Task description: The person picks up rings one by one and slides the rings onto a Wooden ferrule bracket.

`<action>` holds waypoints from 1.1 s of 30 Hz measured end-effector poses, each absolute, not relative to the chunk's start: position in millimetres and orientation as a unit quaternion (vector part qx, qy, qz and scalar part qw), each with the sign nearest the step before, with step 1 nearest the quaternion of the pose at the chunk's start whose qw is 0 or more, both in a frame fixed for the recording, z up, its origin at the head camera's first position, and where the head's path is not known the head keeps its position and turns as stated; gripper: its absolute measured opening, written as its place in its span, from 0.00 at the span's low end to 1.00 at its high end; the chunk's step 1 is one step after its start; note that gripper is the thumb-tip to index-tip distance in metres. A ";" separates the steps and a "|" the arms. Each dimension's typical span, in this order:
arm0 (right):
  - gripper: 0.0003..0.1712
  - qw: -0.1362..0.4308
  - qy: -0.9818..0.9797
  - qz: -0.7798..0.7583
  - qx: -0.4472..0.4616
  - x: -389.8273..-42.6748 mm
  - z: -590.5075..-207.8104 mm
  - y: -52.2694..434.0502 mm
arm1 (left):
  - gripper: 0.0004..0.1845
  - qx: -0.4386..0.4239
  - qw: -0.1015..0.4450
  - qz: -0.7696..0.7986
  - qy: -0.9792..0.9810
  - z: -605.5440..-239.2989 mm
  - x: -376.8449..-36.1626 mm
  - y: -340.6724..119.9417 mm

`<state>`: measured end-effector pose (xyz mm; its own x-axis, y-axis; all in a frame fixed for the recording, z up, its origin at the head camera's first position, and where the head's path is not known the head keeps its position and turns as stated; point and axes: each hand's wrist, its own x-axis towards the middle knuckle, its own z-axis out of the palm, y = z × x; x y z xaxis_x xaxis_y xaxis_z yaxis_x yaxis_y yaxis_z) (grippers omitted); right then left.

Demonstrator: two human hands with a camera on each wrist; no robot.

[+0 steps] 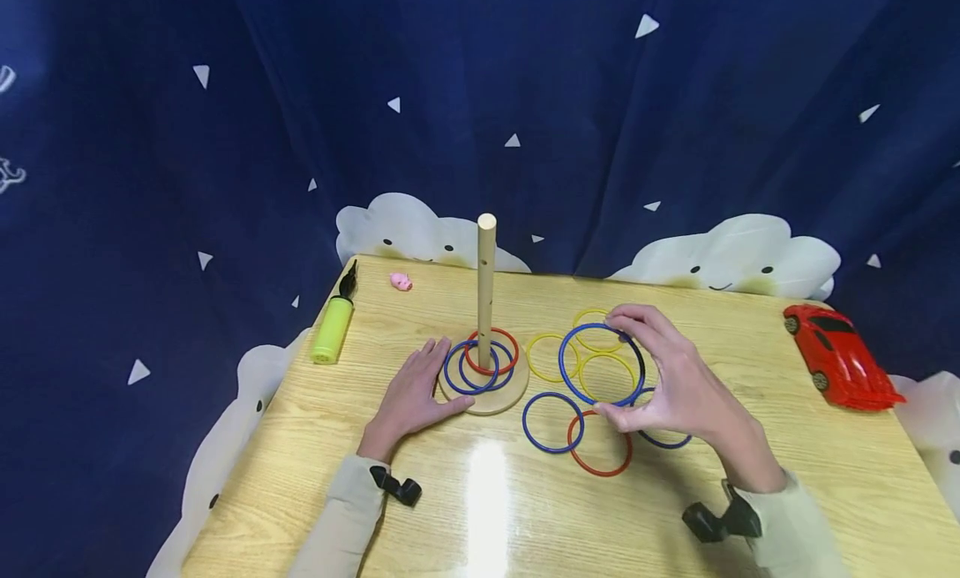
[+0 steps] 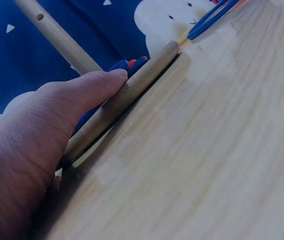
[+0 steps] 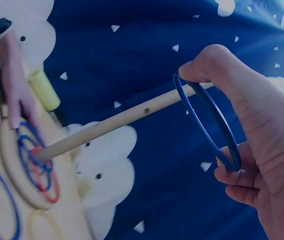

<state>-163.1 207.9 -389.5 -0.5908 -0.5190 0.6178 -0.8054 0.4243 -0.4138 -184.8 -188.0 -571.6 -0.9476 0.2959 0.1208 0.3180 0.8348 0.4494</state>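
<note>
— Table [image 1: 750,495] first: what lies on it around the hands?

— Pale wood, and both hands work over it. Beside the left hand [image 1: 411,399] stands the peg stand [image 1: 486,311], an upright pole on a round wooden base, with two blue rings and a red one already lying round the pole.

— How does that hand sit?

— Flat, fingers straight and slightly spread, their tips pressed against the edge of the base [image 2: 132,87]; it grips nothing.

— And the other?

— The right hand [image 1: 675,386] is lifted clear of the table, thumb and fingertips pinching a blue ring [image 1: 602,364] by opposite edges, held beside the pole and not on it.

— Below that hand?

— Loose rings: three yellow ones [image 1: 551,357] under and beyond it, another blue [image 1: 553,423] and a red [image 1: 598,443] just nearer the person, overlapping each other.

— Farther off?

— A red toy car [image 1: 836,357] well outside the right hand; a yellow-green pump [image 1: 332,326] and a small pink pig [image 1: 401,281] beyond the left.
</note>
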 end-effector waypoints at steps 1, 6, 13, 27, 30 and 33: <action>0.53 0.208 -0.813 0.355 0.412 -167.2 -384.6 205.3 | 0.63 -0.161 0.022 -0.237 -0.958 -571.9 -185.0 -187.9; 0.52 0.215 -0.801 0.365 0.423 -185.5 -360.8 194.2 | 0.64 -0.160 0.022 -0.235 -0.958 -572.6 -185.2 -188.0; 0.51 0.224 -0.780 0.383 0.442 -213.7 -326.3 175.3 | 0.64 -0.158 0.022 -0.232 -0.959 -571.4 -185.1 -188.6; 0.51 0.292 -0.755 0.360 0.465 -248.1 -278.9 121.5 | 0.64 -0.160 0.013 -0.235 -0.959 -575.1 -184.4 -189.7; 0.50 0.275 -0.767 0.354 0.459 -257.2 -279.4 113.2 | 0.64 -0.160 0.015 -0.237 -0.958 -574.9 -184.5 -189.4; 0.49 0.257 -0.780 0.346 0.454 -265.5 -282.8 107.6 | 0.64 -0.162 0.021 -0.239 -0.957 -574.3 -185.5 -188.7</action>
